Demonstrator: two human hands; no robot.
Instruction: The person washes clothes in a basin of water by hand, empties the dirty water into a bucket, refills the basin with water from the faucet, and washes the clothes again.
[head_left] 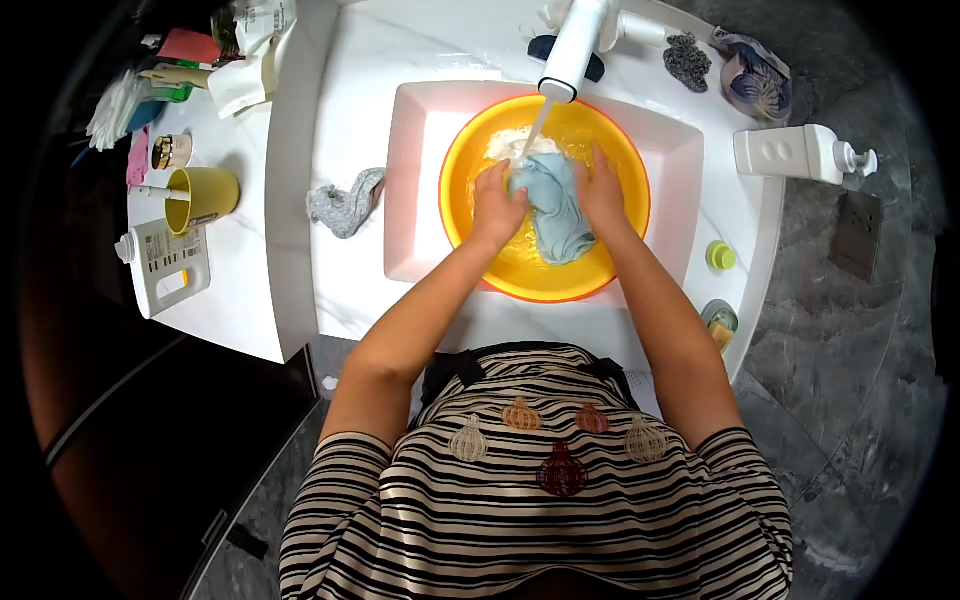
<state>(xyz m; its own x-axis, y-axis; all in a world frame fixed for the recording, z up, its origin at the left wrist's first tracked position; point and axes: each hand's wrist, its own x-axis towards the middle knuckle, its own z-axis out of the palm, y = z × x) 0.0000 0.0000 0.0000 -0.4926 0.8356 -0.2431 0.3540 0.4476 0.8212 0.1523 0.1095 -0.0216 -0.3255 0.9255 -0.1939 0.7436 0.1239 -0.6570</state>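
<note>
Pale-blue limp cloth (pixel 558 215), likely steadied between our spread left hand (pixel 500 205) and right hand (pixel 602 195). Round yellow plastic basin (pixel 560 285) catches white tubular tap (pixel 573 55) water (pixel 540 124).

- White surface (pixel 350 305), faintly veined, brightly lit
- Raised white ledge (pixel 248 285) along its left
- Grey marbled tiles (pixel 800 400) to the right, with thin joints
- Near-black area (pixel 190 450) at lower left

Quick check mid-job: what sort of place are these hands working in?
Most likely a bathroom or laundry wash area: there's a counter-set sink, a running faucet, and a yellow basin sitting in the sink beneath it.
</note>
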